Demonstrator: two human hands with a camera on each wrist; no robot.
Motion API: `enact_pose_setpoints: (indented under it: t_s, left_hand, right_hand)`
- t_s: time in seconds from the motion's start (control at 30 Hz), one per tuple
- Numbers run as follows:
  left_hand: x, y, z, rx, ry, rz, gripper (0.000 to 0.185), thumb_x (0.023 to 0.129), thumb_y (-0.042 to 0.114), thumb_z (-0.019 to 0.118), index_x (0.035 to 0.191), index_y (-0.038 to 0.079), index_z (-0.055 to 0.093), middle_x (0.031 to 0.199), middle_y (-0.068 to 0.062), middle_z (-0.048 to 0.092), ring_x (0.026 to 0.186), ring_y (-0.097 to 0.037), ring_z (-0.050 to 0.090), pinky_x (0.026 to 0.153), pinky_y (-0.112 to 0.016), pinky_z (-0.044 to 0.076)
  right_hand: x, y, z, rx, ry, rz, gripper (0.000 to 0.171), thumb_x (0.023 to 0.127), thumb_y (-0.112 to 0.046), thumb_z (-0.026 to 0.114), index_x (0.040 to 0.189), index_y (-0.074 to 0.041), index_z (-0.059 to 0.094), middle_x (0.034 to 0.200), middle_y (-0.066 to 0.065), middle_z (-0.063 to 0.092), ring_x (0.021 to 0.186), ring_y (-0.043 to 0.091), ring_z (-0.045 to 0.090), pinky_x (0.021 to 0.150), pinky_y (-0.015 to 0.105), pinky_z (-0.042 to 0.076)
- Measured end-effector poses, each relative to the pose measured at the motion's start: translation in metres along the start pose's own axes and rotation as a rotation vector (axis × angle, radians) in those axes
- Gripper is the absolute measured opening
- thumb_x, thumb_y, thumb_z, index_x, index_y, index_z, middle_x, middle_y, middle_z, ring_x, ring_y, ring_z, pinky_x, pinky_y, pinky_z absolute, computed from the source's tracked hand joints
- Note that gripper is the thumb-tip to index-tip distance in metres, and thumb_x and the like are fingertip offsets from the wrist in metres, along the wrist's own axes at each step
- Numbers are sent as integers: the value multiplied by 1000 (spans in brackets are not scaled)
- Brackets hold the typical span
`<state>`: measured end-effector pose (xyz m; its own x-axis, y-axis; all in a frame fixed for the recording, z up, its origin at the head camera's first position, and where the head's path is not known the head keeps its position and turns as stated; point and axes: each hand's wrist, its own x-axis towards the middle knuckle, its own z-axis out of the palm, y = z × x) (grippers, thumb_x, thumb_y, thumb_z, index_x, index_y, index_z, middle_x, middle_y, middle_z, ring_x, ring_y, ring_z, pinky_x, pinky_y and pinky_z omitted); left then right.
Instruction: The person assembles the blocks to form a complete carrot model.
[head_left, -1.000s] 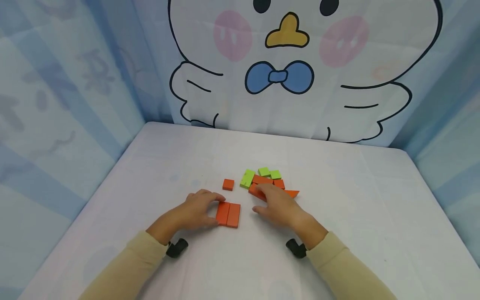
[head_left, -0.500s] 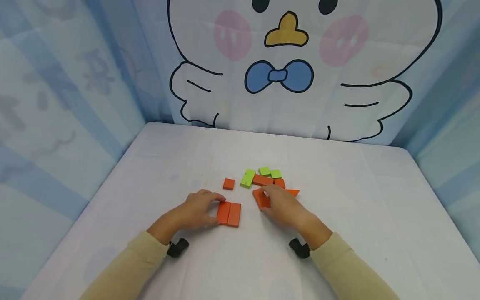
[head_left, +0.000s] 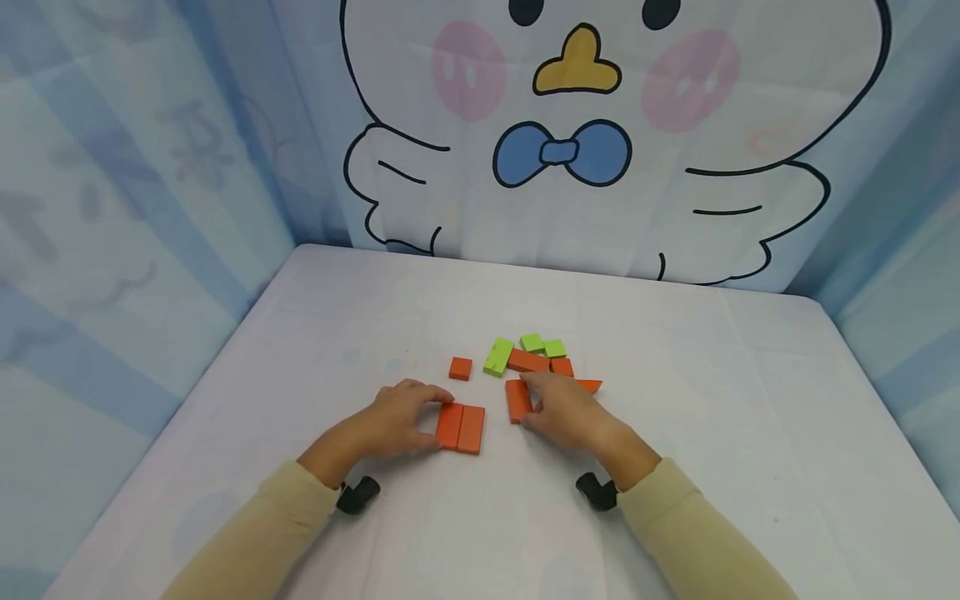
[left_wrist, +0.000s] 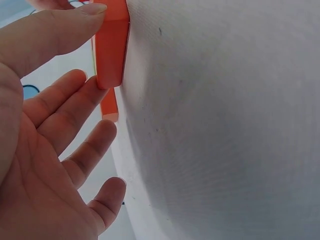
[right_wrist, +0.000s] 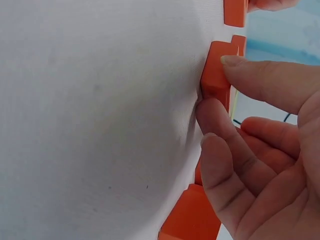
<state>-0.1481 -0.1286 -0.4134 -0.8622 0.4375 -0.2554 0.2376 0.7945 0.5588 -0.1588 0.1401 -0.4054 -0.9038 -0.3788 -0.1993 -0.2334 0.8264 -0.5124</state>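
Note:
Two orange rectangular blocks (head_left: 471,430) lie flat side by side on the white table in the head view. My left hand (head_left: 386,423) pinches the left one of the pair lengthwise, thumb at its near end and a fingertip at its far end. To the right, my right hand (head_left: 566,408) grips another orange block (head_left: 519,402) between thumb and fingers, a small gap from the pair. The right wrist view shows the thumb on this block (right_wrist: 216,70). An orange piece with a pointed end (head_left: 590,386) is partly hidden behind the right hand.
Beyond the right hand lie an orange block (head_left: 528,361), a small orange block (head_left: 562,367), a longer green block (head_left: 498,357) and two small green blocks (head_left: 532,342). A single small orange block (head_left: 461,368) sits beyond the pair. A printed curtain (head_left: 600,217) rises behind the table.
My right hand has drawn the orange block nearer, away from the cluster, and turned it roughly parallel to the pair. My left hand has stayed on its block.

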Motion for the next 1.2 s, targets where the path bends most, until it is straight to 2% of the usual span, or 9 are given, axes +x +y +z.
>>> enact_pose_setpoints:
  t_s: [0.07, 0.27, 0.4, 0.5, 1.0, 1.2]
  left_hand:
    - [0, 0, 0, 2, 0, 2, 54, 83, 21, 82, 133, 17, 61, 133, 1, 58, 132, -27, 41, 106, -49, 34]
    - [1, -1, 0, 12, 3, 15, 54, 84, 22, 82, 133, 17, 61, 133, 2, 59, 133, -25, 41, 107, -48, 33]
    - [1, 0, 0, 18, 4, 23, 53, 84, 22, 82, 133, 17, 61, 133, 1, 58, 133, -25, 41, 107, -49, 33]
    - [2, 0, 1, 19, 4, 26, 53, 84, 22, 82, 133, 17, 61, 133, 2, 58, 133, -25, 42, 107, -48, 33]
    - [12, 13, 11, 35, 5, 61, 52, 84, 25, 81, 132, 17, 63, 130, 2, 60, 130, -25, 43, 106, -48, 32]
    - [14, 16, 14, 28, 8, 48, 52, 85, 26, 81, 133, 19, 62, 131, 2, 59, 130, -25, 43, 106, -48, 34]
  right_hand:
    - [-1, 0, 1, -16, 4, -4, 64, 88, -17, 78, 143, 0, 51, 124, 8, 61, 89, 18, 56, 83, 36, 50]
    - [-9, -3, 5, -57, 6, -20, 64, 85, -25, 81, 139, -1, 56, 121, 6, 63, 87, 18, 56, 84, 38, 50]
    - [-16, -6, 10, -77, -12, -17, 64, 85, -31, 81, 138, -4, 58, 130, 6, 62, 106, 20, 58, 98, 41, 47]
    - [-19, -8, 13, -78, -24, -24, 64, 84, -32, 82, 137, -5, 58, 131, 6, 61, 120, 23, 56, 103, 42, 43]
    - [-24, -9, 16, -102, -5, -43, 64, 84, -33, 82, 135, -3, 59, 131, 7, 61, 123, 25, 54, 104, 43, 43]
    - [-27, -9, 13, -103, -3, -37, 63, 83, -31, 82, 134, -2, 59, 131, 8, 61, 123, 25, 54, 104, 43, 43]
